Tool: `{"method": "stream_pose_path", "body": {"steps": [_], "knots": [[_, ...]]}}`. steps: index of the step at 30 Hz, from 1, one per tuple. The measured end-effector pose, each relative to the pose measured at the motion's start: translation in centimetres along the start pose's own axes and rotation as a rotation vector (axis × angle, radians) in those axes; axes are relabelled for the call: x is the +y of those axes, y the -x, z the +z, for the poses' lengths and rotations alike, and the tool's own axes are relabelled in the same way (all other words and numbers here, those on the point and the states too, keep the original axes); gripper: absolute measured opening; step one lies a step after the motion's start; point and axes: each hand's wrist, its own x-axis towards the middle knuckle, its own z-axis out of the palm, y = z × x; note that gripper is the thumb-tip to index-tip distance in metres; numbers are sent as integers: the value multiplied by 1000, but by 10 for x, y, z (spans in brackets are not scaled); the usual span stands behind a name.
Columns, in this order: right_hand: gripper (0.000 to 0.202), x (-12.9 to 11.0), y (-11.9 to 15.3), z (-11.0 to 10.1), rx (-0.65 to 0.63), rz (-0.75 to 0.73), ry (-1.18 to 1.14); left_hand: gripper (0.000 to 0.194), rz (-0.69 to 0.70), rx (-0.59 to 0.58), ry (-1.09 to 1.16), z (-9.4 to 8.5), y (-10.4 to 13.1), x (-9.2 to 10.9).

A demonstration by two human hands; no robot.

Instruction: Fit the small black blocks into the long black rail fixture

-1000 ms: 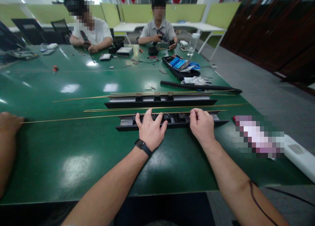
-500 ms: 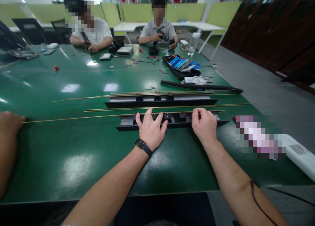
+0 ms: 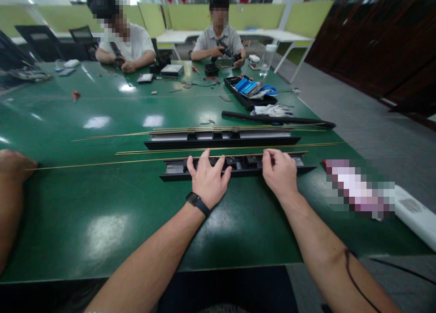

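Note:
My left hand (image 3: 208,179), a dark band on its wrist, lies with fingers spread over the nearer black channel (image 3: 185,177). Its fingertips rest around the small black blocks (image 3: 250,161) set along that channel. Near the channel's right end, the thumb and fingers of my right hand (image 3: 281,172) are pinched on a thin brass rod (image 3: 102,164). The rod runs leftward along the channel, and its far left end reaches another person's closed hand (image 3: 17,163). The exact pinch point is partly hidden by my fingers.
Behind lies a second black channel (image 3: 221,142) with blocks and brass rods. Farther back are a long black bar (image 3: 279,119), gloves (image 3: 272,110) and a black tray (image 3: 248,104). Two people sit across the green table (image 3: 129,240). A white object (image 3: 413,215) is at right.
My right hand has shifted slightly left, and the brass rod's right end has moved left with it. My left hand stays in place on the channel.

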Motion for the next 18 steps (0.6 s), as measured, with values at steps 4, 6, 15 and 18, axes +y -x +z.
{"method": "stream_pose_path", "body": {"steps": [4,6,15,18], "knots": [[31,3,-2,0,28,45,21,41,1,-5,3,0,0,-1],[31,3,-2,1,16,48,32,41,1,-2,-1,0,0,-1],[31,-1,1,2,-20,-9,17,41,0,3,0,0,0,0],[31,-1,0,2,-5,-13,7,40,2,3,-6,0,0,0]]}}
